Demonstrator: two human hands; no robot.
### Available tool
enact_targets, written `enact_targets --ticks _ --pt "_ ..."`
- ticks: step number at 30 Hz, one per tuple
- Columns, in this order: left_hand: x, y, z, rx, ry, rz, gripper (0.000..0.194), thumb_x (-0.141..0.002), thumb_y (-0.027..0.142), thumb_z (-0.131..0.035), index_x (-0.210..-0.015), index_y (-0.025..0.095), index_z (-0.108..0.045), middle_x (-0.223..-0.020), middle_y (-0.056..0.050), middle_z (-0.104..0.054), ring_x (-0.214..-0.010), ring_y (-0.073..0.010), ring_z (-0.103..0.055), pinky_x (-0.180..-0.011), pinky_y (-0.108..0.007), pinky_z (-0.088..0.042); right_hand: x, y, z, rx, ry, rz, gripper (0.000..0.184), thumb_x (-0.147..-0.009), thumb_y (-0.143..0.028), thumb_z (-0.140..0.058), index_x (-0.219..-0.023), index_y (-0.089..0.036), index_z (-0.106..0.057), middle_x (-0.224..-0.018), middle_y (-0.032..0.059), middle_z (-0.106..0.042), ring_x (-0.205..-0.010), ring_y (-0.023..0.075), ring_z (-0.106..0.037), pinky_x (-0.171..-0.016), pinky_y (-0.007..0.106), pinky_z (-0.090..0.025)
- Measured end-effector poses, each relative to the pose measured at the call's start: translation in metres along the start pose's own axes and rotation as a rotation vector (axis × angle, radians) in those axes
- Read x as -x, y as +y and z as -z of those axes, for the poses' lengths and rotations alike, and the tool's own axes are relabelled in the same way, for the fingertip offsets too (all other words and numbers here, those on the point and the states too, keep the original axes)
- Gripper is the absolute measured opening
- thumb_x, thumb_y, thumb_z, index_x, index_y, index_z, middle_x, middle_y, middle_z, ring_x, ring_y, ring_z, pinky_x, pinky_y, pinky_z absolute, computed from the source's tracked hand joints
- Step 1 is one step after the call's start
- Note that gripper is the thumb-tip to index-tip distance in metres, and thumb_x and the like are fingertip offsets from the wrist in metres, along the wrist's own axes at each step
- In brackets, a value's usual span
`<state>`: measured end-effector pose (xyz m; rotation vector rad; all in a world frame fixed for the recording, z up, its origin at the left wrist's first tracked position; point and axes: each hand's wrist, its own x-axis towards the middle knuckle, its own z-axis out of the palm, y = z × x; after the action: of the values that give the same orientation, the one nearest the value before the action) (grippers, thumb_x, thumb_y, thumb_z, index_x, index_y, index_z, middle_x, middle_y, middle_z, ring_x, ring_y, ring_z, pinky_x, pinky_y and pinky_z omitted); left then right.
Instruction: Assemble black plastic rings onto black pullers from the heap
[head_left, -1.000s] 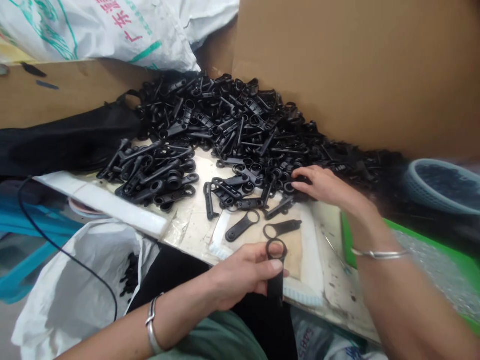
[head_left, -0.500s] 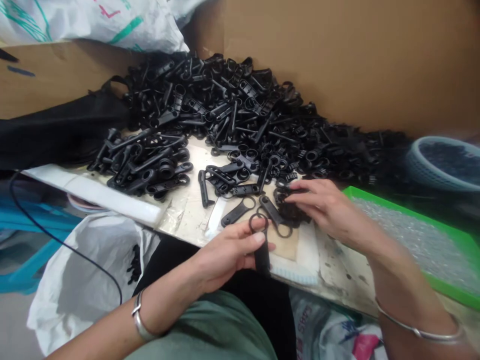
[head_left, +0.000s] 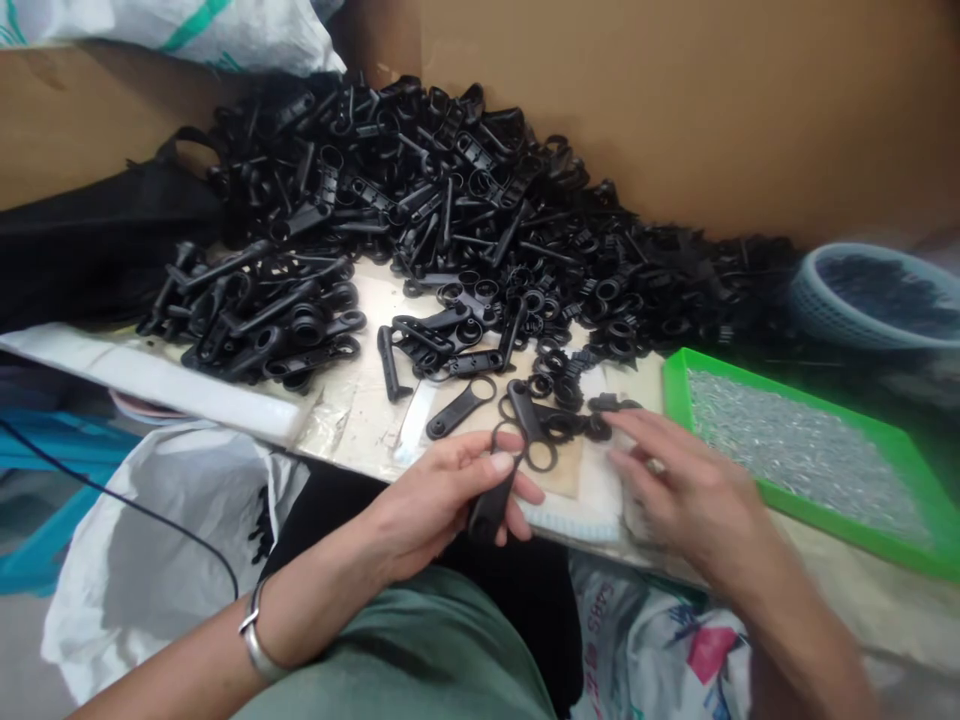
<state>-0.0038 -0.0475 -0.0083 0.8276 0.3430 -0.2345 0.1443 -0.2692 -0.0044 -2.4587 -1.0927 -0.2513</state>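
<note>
A tall brown cardboard wall [head_left: 675, 120] stands behind a pale, stained worktop [head_left: 375, 300], on which a wide heap of black plastic parts [head_left: 420, 190], many of them ring-ended arms, spreads against the cardboard. At lower left, below the worktop, a white woven sack [head_left: 112, 610] gapes, with a few small black pieces inside. On the right lies a shallow bright green plastic tray [head_left: 676, 395], filled with tiny shiny pieces, and behind it a round, light blue lattice basket [head_left: 832, 300] holds dark contents. A smaller pile of black arms [head_left: 262, 320] sits left of the big heap. The person's right hand [head_left: 682, 490], blurred, is between tray and near edge, its fingers curled beside small black toothed rings [head_left: 562, 390]; whether they grip anything cannot be told. The left hand [head_left: 442, 490] is over the worktop's near edge, thumb and fingers pinching a flat black plastic arm with a thin ring end [head_left: 491, 508], ring uppermost and body slanting downward. Just beyond it, another flat black ring-ended arm [head_left: 452, 412] lies on the worktop.
</note>
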Motion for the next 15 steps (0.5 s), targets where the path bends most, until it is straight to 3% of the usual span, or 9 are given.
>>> enact_targets --ticks 3,5,8,10,13,15 --pt "0.000 -0.002 -0.003 -0.008 -0.008 -0.013 0.034 -0.091 0.023 -0.066 -0.120 0.012 -0.054 -0.097 -0.010 -0.069 -0.069 -0.0107 -0.064 -0.059 -0.020 -0.042 -0.004 -0.004 -0.023 0.069 -0.027 0.060 0.037 -0.100 -0.030 -0.042 -0.120 -0.017 -0.070 -0.121 0.0124 -0.069 -0.104 0.0274 -0.069 -0.086 0.040 -0.058" --pt "0.001 -0.001 -0.003 0.009 -0.004 -0.008 0.039 -0.085 0.017 -0.068 -0.122 0.012 -0.056 -0.106 -0.011 -0.068 -0.075 -0.0114 -0.065 -0.061 -0.020 -0.042 -0.007 0.000 -0.027 0.076 -0.014 0.087 0.037 -0.102 -0.034 -0.041 -0.116 -0.017 -0.071 -0.116 0.0124 -0.070 -0.100 0.0275 -0.070 -0.083 0.040 -0.058" --pt "0.003 0.000 -0.002 0.043 -0.009 -0.024 0.035 -0.080 0.013 -0.070 -0.114 0.013 -0.064 -0.119 -0.013 -0.064 -0.090 -0.0150 -0.066 -0.066 -0.022 -0.047 -0.006 0.009 -0.019 0.057 0.010 0.092 0.049 -0.102 -0.054 -0.040 -0.109 -0.018 -0.072 -0.109 0.0116 -0.072 -0.083 0.0256 -0.071 -0.075 0.040 -0.058" --pt "0.004 -0.001 0.000 0.079 -0.018 -0.039 0.029 -0.078 0.011 -0.071 -0.107 0.014 -0.068 -0.124 -0.012 -0.060 -0.104 -0.0196 -0.065 -0.073 -0.024 -0.051 -0.002 0.007 -0.011 0.033 0.029 0.013 0.058 -0.098 -0.069 -0.042 -0.108 -0.021 -0.073 -0.100 0.0092 -0.073 -0.070 0.0230 -0.069 -0.065 0.038 -0.057" --pt "0.003 -0.004 0.002 0.120 -0.036 -0.031 0.028 -0.078 0.010 -0.070 -0.106 0.016 -0.071 -0.131 -0.011 -0.058 -0.121 -0.0250 -0.060 -0.083 -0.028 -0.053 0.008 -0.018 -0.001 -0.135 0.103 -0.076 0.045 -0.093 -0.065 -0.059 -0.112 -0.026 -0.073 -0.098 0.0031 -0.074 -0.064 0.0181 -0.068 -0.060 0.031 -0.058" --pt "0.002 -0.006 0.002 0.114 -0.076 -0.042 0.034 -0.079 0.009 -0.067 -0.112 0.018 -0.071 -0.132 -0.011 -0.059 -0.124 -0.0250 -0.059 -0.087 -0.029 -0.051 0.012 -0.042 -0.001 -0.260 0.123 -0.003 0.030 -0.095 -0.050 -0.066 -0.115 -0.028 -0.071 -0.108 0.0008 -0.073 -0.074 0.0157 -0.070 -0.069 0.026 -0.060"
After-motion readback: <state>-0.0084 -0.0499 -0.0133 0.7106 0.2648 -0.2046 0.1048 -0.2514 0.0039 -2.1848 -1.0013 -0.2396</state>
